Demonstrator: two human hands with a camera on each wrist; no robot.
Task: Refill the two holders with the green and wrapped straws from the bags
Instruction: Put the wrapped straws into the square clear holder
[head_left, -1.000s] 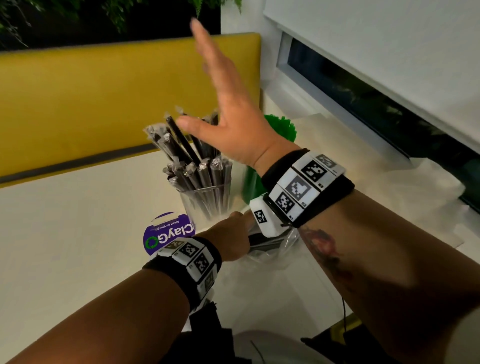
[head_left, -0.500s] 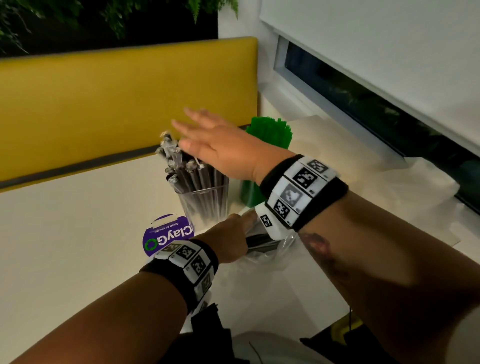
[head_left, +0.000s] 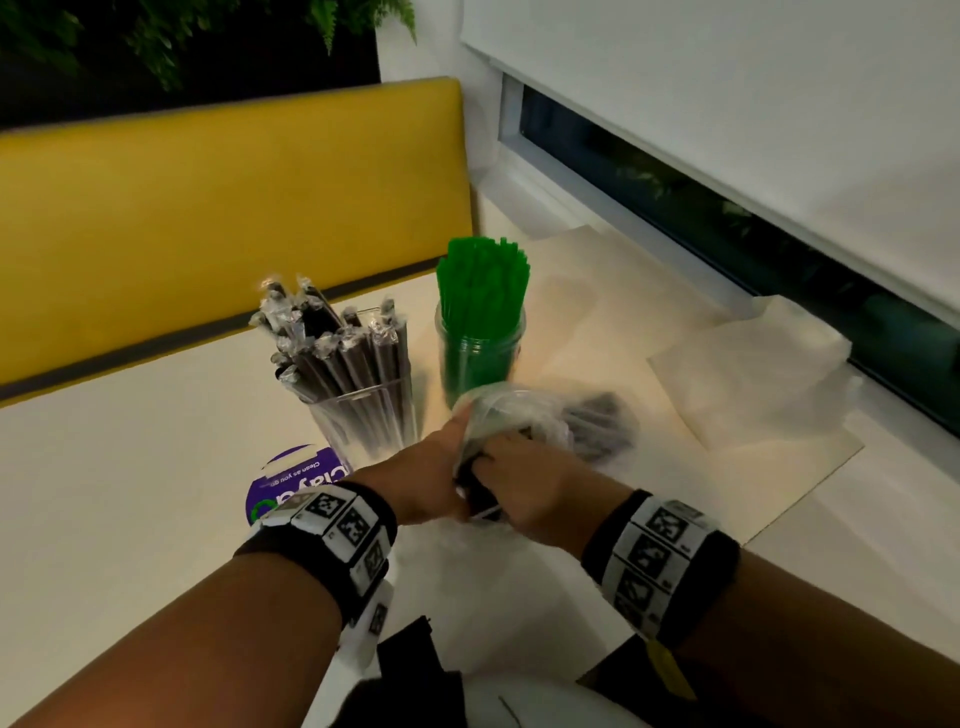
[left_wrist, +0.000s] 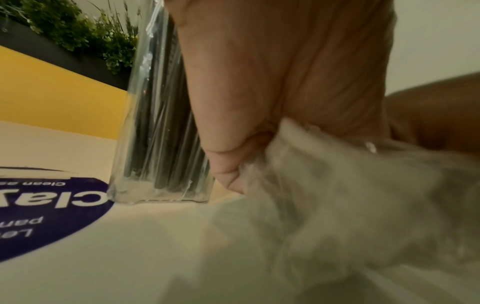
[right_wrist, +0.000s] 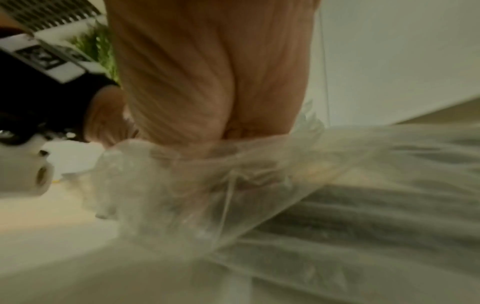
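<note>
At table centre, both hands meet on the mouth of a clear plastic bag (head_left: 550, 421) lying on the white table (head_left: 130, 519). Left hand (head_left: 415, 488) fingers curled, pinching the bunched bag edge; left wrist view shows film gathered in the fist (left_wrist: 259, 144). Right hand (head_left: 530, 493) goes into the bag opening, fingers curled around dark wrapped straws inside (head_left: 597, 421); exact fingertip contact hidden by film, right wrist view blurred, shows plastic wrapped over the hand (right_wrist: 207, 82). Bag body runs toward 2 o'clock from the hands, dark straws visible through it. At 11 o'clock from the hands, just beside the left hand, a clear square holder (head_left: 363, 415) stands upright, full of wrapped straws (head_left: 332, 343) fanning toward 11 o'clock. At 12 o'clock, a round clear jar holder (head_left: 480, 353) upright, packed with green straws (head_left: 483, 280). Holders near each other, not touching. Purple round sticker (head_left: 291, 478) on the table at 9 o'clock of the left hand, partly under the square holder's corner. Crumpled white bag (head_left: 753, 374) at 2 o'clock, well apart, lying on a flat pale sheet (head_left: 779, 467). Yellow bench back (head_left: 208, 218) behind the table.
</note>
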